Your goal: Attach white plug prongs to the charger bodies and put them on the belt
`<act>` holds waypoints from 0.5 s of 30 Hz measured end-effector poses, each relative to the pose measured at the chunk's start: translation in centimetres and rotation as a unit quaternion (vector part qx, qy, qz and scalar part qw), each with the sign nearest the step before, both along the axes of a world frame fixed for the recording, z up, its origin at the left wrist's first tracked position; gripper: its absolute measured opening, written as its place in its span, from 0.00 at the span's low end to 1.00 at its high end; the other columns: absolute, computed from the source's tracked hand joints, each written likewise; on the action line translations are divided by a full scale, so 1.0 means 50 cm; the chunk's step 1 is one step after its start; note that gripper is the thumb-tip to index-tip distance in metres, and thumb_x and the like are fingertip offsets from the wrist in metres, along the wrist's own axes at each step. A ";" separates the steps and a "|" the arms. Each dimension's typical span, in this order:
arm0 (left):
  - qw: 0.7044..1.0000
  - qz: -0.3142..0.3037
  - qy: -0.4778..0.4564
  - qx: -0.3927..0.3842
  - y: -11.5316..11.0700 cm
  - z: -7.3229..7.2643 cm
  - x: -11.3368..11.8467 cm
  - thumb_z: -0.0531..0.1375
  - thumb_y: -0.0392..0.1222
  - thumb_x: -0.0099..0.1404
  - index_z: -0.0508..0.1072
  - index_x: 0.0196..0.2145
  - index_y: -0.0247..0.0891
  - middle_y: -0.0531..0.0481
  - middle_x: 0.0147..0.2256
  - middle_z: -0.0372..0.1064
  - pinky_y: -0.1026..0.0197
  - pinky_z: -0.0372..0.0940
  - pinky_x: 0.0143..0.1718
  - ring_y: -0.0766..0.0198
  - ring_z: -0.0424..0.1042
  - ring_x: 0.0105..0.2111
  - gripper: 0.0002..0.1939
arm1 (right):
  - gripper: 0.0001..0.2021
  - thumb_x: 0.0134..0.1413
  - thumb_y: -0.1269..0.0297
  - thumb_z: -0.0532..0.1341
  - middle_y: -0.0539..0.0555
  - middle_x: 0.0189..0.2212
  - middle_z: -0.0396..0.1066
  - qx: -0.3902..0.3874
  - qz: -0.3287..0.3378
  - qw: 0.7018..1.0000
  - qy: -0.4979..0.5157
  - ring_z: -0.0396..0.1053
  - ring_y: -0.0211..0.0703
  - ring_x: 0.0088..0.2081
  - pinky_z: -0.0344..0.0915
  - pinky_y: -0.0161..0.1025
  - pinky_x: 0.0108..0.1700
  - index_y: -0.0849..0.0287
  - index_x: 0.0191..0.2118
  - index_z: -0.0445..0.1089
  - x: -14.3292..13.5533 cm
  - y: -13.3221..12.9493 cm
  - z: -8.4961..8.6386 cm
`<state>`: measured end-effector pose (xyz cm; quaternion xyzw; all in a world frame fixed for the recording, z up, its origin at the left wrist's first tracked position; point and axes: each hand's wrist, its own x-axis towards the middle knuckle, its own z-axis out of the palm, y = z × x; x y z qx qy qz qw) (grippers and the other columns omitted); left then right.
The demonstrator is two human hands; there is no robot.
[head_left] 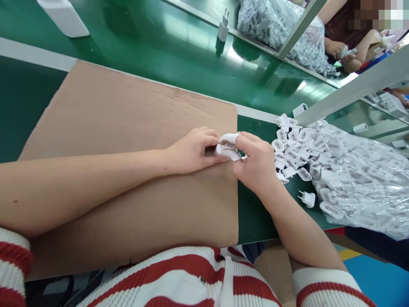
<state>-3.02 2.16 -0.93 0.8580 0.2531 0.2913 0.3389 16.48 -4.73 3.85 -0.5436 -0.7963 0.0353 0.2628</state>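
Both hands meet over the right side of the cardboard sheet [134,111] — and there, between them, is a small white piece [220,150], mostly hidden. The left hand [200,149] has its fingers bent round the near-left end, pinching it; the right hand [255,160], white covers on thumb and forefinger, pinches from the other side. Just right of that hand, a loose pile of white plugs [290,149] sits on the green worktop [254,213], touching a clear bag [367,183] full of more. One two-pin plug [308,199] lies apart, nearer the body. Farther back, another plug [223,29] stands upright, pins up — and across the way, a co-worker's hand [335,49] is near white parts.
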 end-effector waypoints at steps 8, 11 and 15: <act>0.988 0.051 0.064 0.127 -0.014 -0.009 -0.007 0.57 0.53 0.77 0.75 0.50 0.39 0.38 0.53 0.74 0.47 0.69 0.55 0.49 0.74 0.52 0.16 | 0.11 0.60 0.74 0.59 0.53 0.38 0.76 -0.037 -0.040 0.995 0.085 0.73 0.45 0.41 0.65 0.38 0.40 0.55 0.43 0.76 -0.020 -0.008 -0.038; 0.988 0.040 0.067 0.130 -0.018 -0.007 -0.007 0.56 0.52 0.78 0.74 0.51 0.40 0.40 0.49 0.77 0.49 0.72 0.52 0.51 0.76 0.48 0.15 | 0.18 0.61 0.73 0.61 0.55 0.51 0.77 -0.069 -0.047 0.988 0.130 0.75 0.46 0.47 0.69 0.39 0.47 0.54 0.55 0.73 -0.009 -0.003 -0.028; 0.991 0.050 0.081 0.098 -0.023 0.008 -0.008 0.59 0.55 0.77 0.78 0.50 0.43 0.45 0.45 0.80 0.50 0.73 0.51 0.52 0.78 0.45 0.16 | 0.27 0.62 0.66 0.65 0.66 0.65 0.64 -0.139 -0.069 0.984 0.090 0.74 0.52 0.51 0.71 0.43 0.45 0.60 0.66 0.64 0.042 -0.015 0.019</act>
